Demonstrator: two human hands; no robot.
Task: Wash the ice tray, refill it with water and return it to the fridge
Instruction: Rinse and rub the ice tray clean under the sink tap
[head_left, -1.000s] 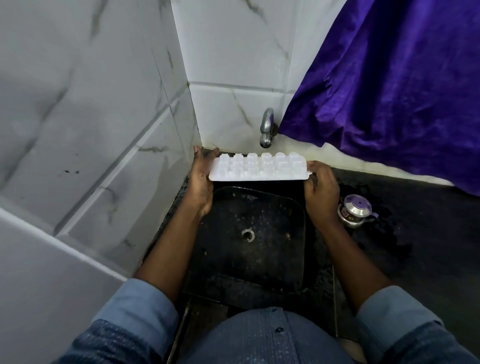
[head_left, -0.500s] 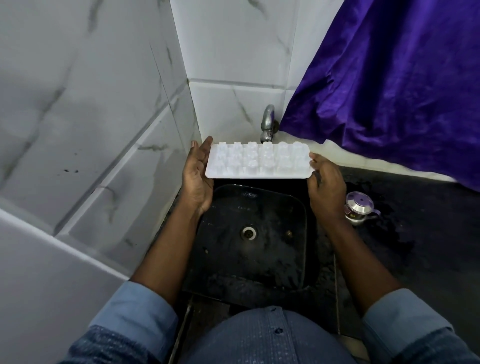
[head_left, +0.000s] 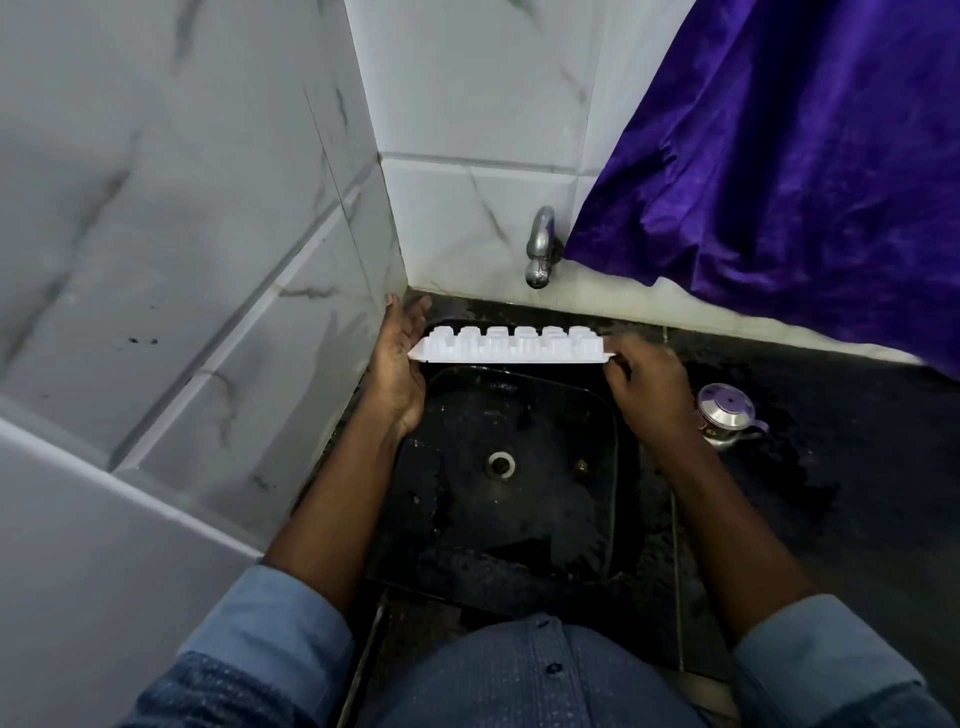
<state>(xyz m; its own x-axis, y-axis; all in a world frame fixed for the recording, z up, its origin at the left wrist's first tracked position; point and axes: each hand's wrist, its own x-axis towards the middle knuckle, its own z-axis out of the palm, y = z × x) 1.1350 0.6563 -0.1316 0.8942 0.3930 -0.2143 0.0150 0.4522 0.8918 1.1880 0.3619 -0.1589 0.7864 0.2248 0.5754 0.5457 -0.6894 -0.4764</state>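
both hands, left hand (head_left: 397, 371) and right hand (head_left: 644, 387), are clamping the ends of the white plastic ice tray (head_left: 511, 347), cups-up over the black sink (head_left: 615, 410) below the dry-looking steel tap (head_left: 540, 254); washing seemingly just starting, refill and fridge remaining.

A white plastic ice tray (head_left: 511, 347) is held level in the air above the far edge of a black sink, just in front of and below a wall tap. It is long and narrow, lying crosswise from left to right. It appears upside down: the rounded bottoms of its cube cups stick upward in two rows. Each short end is gripped by a hand.
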